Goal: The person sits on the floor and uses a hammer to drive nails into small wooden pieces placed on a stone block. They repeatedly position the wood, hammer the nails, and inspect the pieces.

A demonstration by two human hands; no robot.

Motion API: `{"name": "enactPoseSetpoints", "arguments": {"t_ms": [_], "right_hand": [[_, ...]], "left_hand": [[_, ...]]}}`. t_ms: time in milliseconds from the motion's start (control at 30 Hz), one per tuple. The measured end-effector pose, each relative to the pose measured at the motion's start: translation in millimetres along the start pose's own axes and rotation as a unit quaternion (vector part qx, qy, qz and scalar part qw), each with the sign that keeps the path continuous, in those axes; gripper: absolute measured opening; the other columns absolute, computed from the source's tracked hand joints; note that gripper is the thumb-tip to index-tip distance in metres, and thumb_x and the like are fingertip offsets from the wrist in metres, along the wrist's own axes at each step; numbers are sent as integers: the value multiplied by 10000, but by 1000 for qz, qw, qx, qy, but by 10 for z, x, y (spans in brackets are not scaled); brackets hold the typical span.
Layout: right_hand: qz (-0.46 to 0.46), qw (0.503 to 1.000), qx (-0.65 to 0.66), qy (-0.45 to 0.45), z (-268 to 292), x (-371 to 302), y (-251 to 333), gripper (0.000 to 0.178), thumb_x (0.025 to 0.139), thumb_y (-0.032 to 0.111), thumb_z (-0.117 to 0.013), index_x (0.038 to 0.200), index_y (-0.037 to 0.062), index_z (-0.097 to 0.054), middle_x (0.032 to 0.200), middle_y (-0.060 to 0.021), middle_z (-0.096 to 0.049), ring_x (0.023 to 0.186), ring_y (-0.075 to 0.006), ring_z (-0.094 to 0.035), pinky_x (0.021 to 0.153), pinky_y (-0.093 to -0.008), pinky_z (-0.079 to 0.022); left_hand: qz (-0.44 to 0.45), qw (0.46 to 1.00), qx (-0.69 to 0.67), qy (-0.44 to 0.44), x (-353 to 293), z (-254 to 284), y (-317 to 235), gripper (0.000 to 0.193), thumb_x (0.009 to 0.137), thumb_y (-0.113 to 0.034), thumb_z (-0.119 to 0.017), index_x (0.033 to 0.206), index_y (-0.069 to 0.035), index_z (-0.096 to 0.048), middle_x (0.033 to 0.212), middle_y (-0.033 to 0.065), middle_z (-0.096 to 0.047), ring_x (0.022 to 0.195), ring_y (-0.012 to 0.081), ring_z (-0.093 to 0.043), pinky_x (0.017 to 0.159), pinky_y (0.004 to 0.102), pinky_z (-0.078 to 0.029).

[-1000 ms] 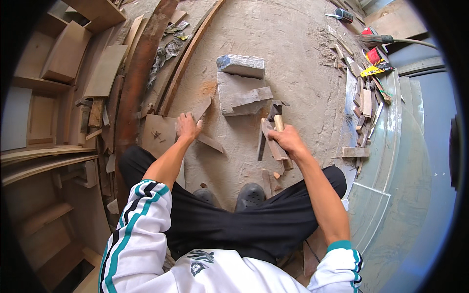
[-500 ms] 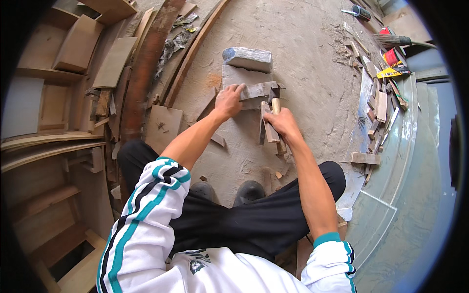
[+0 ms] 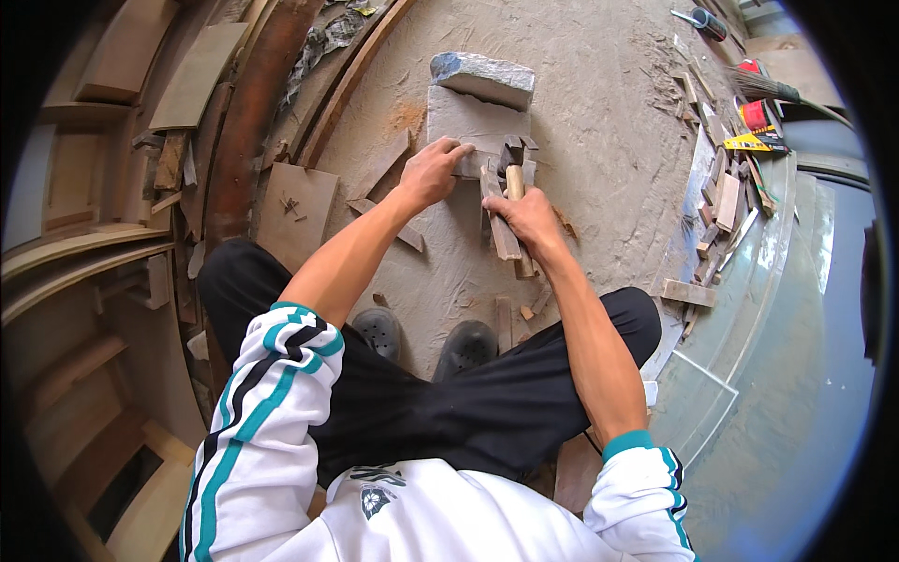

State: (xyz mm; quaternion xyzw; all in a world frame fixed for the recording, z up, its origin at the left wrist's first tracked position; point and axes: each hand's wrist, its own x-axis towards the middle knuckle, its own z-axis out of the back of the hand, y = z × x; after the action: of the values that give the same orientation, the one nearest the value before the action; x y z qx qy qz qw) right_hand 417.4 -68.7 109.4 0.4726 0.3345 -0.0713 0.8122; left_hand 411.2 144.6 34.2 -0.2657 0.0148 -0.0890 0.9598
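Though apart, L hand (image 3: 433,174) knuckles-up at grey pc (image 3: 485,145), grip unclear, R hand (image 3: 526,217) tight round hammer (image 3: 515,181)

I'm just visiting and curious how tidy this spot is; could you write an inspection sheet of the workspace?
Surface: rough, dusty floor.
Job's things: hammer, wood strip, and grey block with a rough stone at its far end.
Clutter: wood scraps at right; board bearing small brown bits.
Hands: right hand grips hammer and strip together; left hand is at the block, exact contact unclear.
Cables: none identifiable.
Surroundings: wooden cabinetry left; brush upper right.
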Motion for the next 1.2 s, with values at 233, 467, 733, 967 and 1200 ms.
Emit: {"name": "enactPoseSetpoints", "arguments": {"t_ms": [233, 467, 733, 967, 1200], "right_hand": [[-88, 994, 68, 5, 51, 64, 272, 334, 754, 214, -791, 857, -83, -681, 791, -122, -685, 642, -183, -649, 573, -349, -520], [-102, 991, -90, -8, 9, 62, 351, 430, 710, 295, -810, 876, -78, -677, 799, -157, -688, 673, -213, -656, 617, -368, -521], [-95, 991, -88, -46, -131, 93, 230, 466, 700, 323, -813, 865, -90, -673, 802, -166, -700, 708, -227, -673, 668, -371, -528], [-93, 988, -116, -45, -162, 62, 259, 553, 677, 353, -804, 943, -110, -659, 873, -204, -706, 789, -260, -690, 722, -373, -537], [-82, 988, -111, -75, -174, 110, 196, 523, 666, 347, -779, 895, -111, -673, 836, -221, -706, 774, -298, -703, 723, -401, -540]], "left_hand": [[20, 999, -16, 48, 65, 52, 81, 598, 775, -52, -648, 1349, -197, -565, 1227, 110, -602, 1042, 341, -659, 858, 441, -560], [-3, 998, -45, 42, 48, -5, 210, 640, 754, -73, -702, 1361, -202, -548, 1260, 118, -581, 995, 373, -672, 835, 450, -564], [-1, 997, -58, 53, 50, 9, 239, 619, 758, -79, -702, 1344, -204, -547, 1245, 129, -572, 1018, 375, -661, 830, 457, -556], [16, 996, -77, 39, -25, -7, 255, 582, 782, -47, -635, 1330, -223, -554, 1250, 114, -554, 1042, 368, -641, 836, 460, -554], [37, 993, -100, 47, -3, 56, 158, 595, 773, -33, -625, 1328, -235, -555, 1268, 95, -545, 1082, 359, -621, 850, 470, -551]]}}
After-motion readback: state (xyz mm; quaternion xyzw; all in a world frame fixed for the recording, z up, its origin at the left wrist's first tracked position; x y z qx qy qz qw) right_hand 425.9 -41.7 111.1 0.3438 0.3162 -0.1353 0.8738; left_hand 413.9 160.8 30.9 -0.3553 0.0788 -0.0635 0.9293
